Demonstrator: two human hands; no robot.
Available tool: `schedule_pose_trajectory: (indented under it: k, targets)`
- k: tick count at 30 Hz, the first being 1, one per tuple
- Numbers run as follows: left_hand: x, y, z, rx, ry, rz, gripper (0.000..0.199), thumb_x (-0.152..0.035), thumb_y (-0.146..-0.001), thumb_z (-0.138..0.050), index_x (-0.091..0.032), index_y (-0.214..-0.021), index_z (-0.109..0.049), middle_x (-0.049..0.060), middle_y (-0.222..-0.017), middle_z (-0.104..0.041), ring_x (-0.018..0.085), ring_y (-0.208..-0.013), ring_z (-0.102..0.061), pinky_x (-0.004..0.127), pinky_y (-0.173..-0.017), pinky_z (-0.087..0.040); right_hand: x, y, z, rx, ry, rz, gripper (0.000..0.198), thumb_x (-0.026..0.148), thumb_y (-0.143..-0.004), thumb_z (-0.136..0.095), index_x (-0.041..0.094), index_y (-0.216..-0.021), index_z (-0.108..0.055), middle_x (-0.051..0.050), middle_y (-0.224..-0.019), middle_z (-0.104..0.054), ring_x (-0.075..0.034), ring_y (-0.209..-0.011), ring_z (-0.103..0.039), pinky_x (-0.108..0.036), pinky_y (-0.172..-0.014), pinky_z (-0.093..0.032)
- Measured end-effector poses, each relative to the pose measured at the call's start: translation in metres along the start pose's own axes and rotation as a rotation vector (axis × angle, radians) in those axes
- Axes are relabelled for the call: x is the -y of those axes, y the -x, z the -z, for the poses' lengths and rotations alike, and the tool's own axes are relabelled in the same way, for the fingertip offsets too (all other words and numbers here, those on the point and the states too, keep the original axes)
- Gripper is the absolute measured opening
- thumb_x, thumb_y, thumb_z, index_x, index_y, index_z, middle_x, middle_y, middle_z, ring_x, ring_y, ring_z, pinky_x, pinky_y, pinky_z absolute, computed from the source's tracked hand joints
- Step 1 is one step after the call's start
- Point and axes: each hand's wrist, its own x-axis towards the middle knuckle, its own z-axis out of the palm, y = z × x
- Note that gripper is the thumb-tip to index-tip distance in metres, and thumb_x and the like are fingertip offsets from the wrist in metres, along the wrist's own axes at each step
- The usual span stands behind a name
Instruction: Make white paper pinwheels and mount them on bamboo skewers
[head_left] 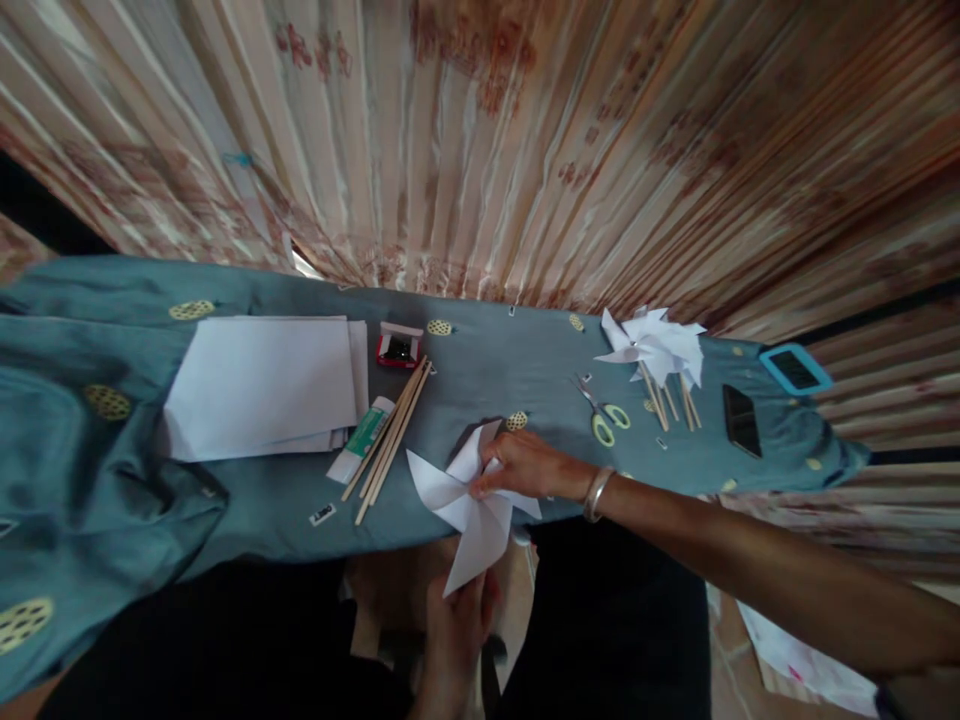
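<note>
A white paper pinwheel is held over the front edge of the cloth-covered table, its blades spread out. My right hand, with a bangle at the wrist, comes from the right and pinches the pinwheel at its centre. Below the pinwheel is my left hand, partly hidden by a lower blade; its fingers are curled up behind the paper, and what they grip cannot be made out. Left of the pinwheel lie several thin wooden sticks and a green-and-white glue tube.
Paper sheets are stacked at the left, near a small red box of dark pins. Scissors lie right of centre. Finished pinwheels on sticks, a dark phone and a blue-framed device are further right. A pleated curtain hangs behind.
</note>
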Motion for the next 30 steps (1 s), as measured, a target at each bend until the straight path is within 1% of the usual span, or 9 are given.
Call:
schedule_pose_trajectory:
  k: [3, 5, 8, 13, 19, 23, 27, 29, 30]
  targets:
    - [-0.008, 0.0, 0.003, 0.148, -0.083, -0.082, 0.048, -0.059, -0.051, -0.076, -0.015, -0.048, -0.058, -0.002, -0.037, -0.047, 0.005, -0.03, -0.034, 0.019, -0.033, -0.023, 0.001, 0.004, 0.0, -0.033, -0.012, 0.026, 0.024, 0.039, -0.079, -0.073, 0.014, -0.079, -0.074, -0.002, -0.071, -0.068, -0.014, -0.067, -0.061, -0.023, -0.059, -0.035]
    - [-0.014, 0.003, 0.004, 0.185, -0.144, -0.12, 0.046, -0.057, -0.055, -0.072, -0.015, -0.047, -0.058, -0.002, -0.038, -0.048, 0.004, -0.029, -0.031, 0.02, -0.033, -0.02, 0.0, 0.005, -0.001, -0.064, -0.017, 0.032, 0.028, 0.04, -0.076, -0.075, 0.013, -0.074, -0.073, -0.001, -0.067, -0.065, -0.013, -0.063, -0.058, -0.022, -0.056, -0.034]
    - [-0.021, 0.008, 0.004, 0.176, -0.188, -0.173, 0.04, -0.052, -0.06, -0.066, -0.015, -0.047, -0.059, -0.002, -0.038, -0.049, 0.004, -0.029, -0.03, 0.02, -0.035, -0.018, -0.005, 0.008, -0.002, -0.093, -0.135, 0.075, 0.029, 0.042, -0.073, -0.076, 0.014, -0.072, -0.072, 0.001, -0.064, -0.063, -0.012, -0.061, -0.056, -0.021, -0.055, -0.035]
    - [-0.025, 0.014, 0.002, 0.184, -0.239, -0.232, 0.039, -0.05, -0.063, -0.06, -0.017, -0.044, -0.057, -0.006, -0.027, -0.033, 0.004, -0.028, -0.021, 0.021, -0.039, -0.014, -0.014, 0.014, -0.004, -0.122, -0.345, 0.184, 0.037, 0.051, -0.073, -0.071, 0.014, -0.073, -0.072, 0.002, -0.062, -0.06, -0.01, -0.058, -0.05, -0.02, -0.052, -0.035]
    - [-0.031, 0.02, -0.002, 0.223, -0.245, -0.305, 0.038, -0.05, -0.064, -0.061, -0.016, -0.049, -0.059, -0.006, -0.027, -0.034, 0.004, -0.029, -0.021, 0.021, -0.041, -0.013, -0.018, 0.013, -0.006, -0.211, -0.554, 0.102, 0.045, 0.059, -0.063, -0.074, 0.015, -0.057, -0.064, 0.005, -0.051, -0.048, -0.007, -0.049, -0.039, -0.021, -0.045, -0.024]
    - [-0.04, 0.024, -0.008, 0.228, -0.232, -0.319, 0.039, -0.053, -0.061, -0.064, -0.016, -0.048, -0.058, -0.006, -0.027, -0.035, 0.004, -0.028, -0.02, 0.021, -0.04, -0.012, -0.022, 0.014, -0.004, -0.293, -0.673, 0.098, 0.053, 0.066, -0.07, -0.064, 0.016, -0.053, -0.059, 0.005, -0.047, -0.044, -0.007, -0.045, -0.036, -0.021, -0.042, -0.022]
    - [-0.05, 0.024, -0.013, 0.264, -0.198, -0.342, 0.039, -0.052, -0.063, -0.065, -0.015, -0.05, -0.062, -0.004, -0.028, -0.04, 0.005, -0.028, -0.026, 0.02, -0.038, -0.017, -0.028, 0.022, 0.001, -0.433, -0.78, 0.11, 0.06, 0.073, -0.077, -0.05, 0.016, -0.066, -0.066, 0.001, -0.055, -0.057, -0.01, -0.049, -0.047, -0.023, -0.046, -0.033]
    - [-0.058, 0.023, -0.016, 0.297, -0.18, -0.347, 0.04, -0.054, -0.061, -0.067, -0.015, -0.05, -0.063, -0.003, -0.028, -0.042, 0.006, -0.027, -0.029, 0.021, -0.036, -0.019, -0.033, 0.026, 0.001, -0.592, -0.882, 0.117, 0.061, 0.074, -0.078, -0.048, 0.017, -0.075, -0.07, -0.004, -0.069, -0.068, -0.014, -0.061, -0.057, -0.026, -0.057, -0.043]
    - [-0.063, 0.024, -0.018, 0.307, -0.167, -0.357, 0.04, -0.054, -0.06, -0.068, -0.015, -0.05, -0.064, -0.002, -0.028, -0.044, 0.007, -0.028, -0.032, 0.021, -0.036, -0.021, -0.036, 0.028, 0.001, -0.717, -0.973, 0.113, 0.059, 0.073, -0.076, -0.054, 0.017, -0.078, -0.072, -0.006, -0.076, -0.071, -0.017, -0.07, -0.062, -0.028, -0.066, -0.047]
